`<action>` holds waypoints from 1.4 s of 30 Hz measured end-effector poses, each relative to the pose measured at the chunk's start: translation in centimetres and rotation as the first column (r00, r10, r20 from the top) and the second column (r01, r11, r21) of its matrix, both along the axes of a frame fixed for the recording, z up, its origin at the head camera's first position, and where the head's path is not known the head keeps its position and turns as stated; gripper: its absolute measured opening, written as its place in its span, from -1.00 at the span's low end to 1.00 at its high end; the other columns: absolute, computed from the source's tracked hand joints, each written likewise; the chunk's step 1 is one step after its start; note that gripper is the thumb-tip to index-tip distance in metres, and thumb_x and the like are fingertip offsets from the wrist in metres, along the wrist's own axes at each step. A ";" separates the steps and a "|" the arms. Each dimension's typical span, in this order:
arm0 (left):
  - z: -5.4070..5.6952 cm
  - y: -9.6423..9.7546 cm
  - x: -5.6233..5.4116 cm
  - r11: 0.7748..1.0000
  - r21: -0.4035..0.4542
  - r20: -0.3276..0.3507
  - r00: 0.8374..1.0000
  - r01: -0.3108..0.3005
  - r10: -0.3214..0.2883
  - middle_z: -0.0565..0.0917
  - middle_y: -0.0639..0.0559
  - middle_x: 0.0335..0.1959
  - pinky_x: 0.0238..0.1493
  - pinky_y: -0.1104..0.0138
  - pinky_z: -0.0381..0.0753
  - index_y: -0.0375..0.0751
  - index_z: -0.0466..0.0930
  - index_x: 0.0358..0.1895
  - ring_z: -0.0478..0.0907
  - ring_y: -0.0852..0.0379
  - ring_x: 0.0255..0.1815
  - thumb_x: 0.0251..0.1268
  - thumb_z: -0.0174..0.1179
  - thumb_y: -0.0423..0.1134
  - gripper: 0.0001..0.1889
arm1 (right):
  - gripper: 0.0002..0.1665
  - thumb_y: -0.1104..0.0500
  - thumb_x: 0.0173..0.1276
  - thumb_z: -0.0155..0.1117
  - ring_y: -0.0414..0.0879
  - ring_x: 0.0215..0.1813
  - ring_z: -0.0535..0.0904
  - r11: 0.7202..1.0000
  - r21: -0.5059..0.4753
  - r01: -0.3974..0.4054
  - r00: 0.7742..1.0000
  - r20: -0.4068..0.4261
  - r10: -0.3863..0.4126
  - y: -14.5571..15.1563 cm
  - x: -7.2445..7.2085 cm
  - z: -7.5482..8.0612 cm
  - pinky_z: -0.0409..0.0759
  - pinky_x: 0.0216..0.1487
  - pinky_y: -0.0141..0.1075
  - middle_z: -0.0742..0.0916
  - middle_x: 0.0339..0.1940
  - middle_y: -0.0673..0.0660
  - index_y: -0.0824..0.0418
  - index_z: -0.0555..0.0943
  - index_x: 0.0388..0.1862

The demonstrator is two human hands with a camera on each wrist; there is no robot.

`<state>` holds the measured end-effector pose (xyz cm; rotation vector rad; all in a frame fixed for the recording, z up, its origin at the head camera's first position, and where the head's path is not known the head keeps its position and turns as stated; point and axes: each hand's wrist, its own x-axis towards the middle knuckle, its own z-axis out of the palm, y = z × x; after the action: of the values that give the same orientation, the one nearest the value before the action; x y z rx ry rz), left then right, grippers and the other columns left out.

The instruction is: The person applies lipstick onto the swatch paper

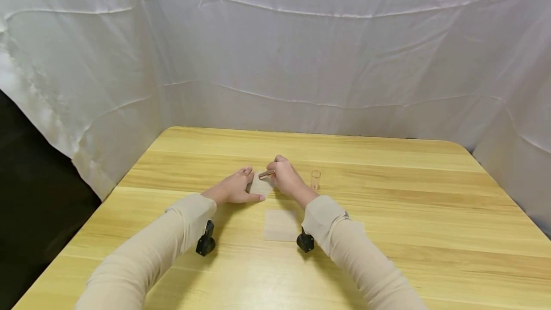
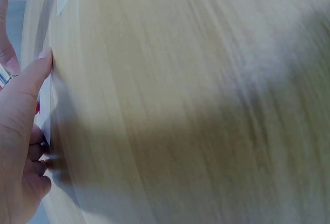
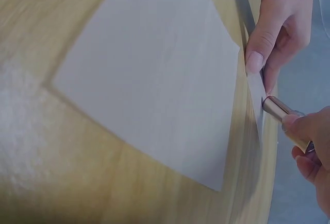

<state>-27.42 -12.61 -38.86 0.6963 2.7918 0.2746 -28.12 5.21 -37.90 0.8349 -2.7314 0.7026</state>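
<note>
In the head view my right hand [image 1: 287, 176] pinches a lipstick [image 1: 267, 173] with a shiny metallic tube. Its end meets a small sheet of paper [image 1: 260, 187] in the middle of the table. The right wrist view shows the lipstick [image 3: 278, 109] slanting down onto the paper's surface. My left hand [image 1: 236, 187] lies flat over the paper's left side, thumb and fingers spread along its edges. In the left wrist view my left hand [image 2: 23, 126] shows at the left border, and a bit of red appears beside the paper.
A second pale sheet [image 1: 280, 225] lies nearer to me, between my forearms. A small clear tube-shaped cap [image 1: 315, 180] stands to the right of my right hand. The wooden table [image 1: 409, 195] reaches back to a white curtain [image 1: 301, 51].
</note>
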 end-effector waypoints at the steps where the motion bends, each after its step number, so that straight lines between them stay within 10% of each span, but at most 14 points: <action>1: 0.0 0.0 0.0 1.000 0.003 0.001 1.000 0.000 0.000 0.00 -0.40 0.43 0.45 0.06 0.05 -0.50 0.04 0.37 -0.05 -0.25 0.47 0.21 0.02 0.28 -0.05 | -0.74 0.52 0.10 0.25 -0.01 -0.24 0.55 1.000 0.001 -0.001 1.000 0.000 0.001 0.0 0.0 0.0 0.63 -0.19 -0.30 0.59 -0.34 0.21 0.42 0.65 -0.19; 42: -0.1 -0.1 0.2 0.998 0.070 0.034 0.999 -0.007 0.005 -0.05 -0.45 0.42 0.45 -0.01 0.02 -0.53 0.03 0.36 -0.09 -0.31 0.46 0.22 0.05 0.23 -0.06 | -0.82 0.46 0.15 0.24 -0.02 -0.26 0.55 0.996 0.071 -0.049 0.998 -0.028 0.051 0.4 0.7 0.5 0.62 -0.22 -0.32 0.60 -0.36 0.20 0.41 0.67 -0.24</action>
<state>-27.18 -12.74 -38.91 0.6927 2.7643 0.3833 -27.42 5.66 -37.42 0.9244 -2.7312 0.6013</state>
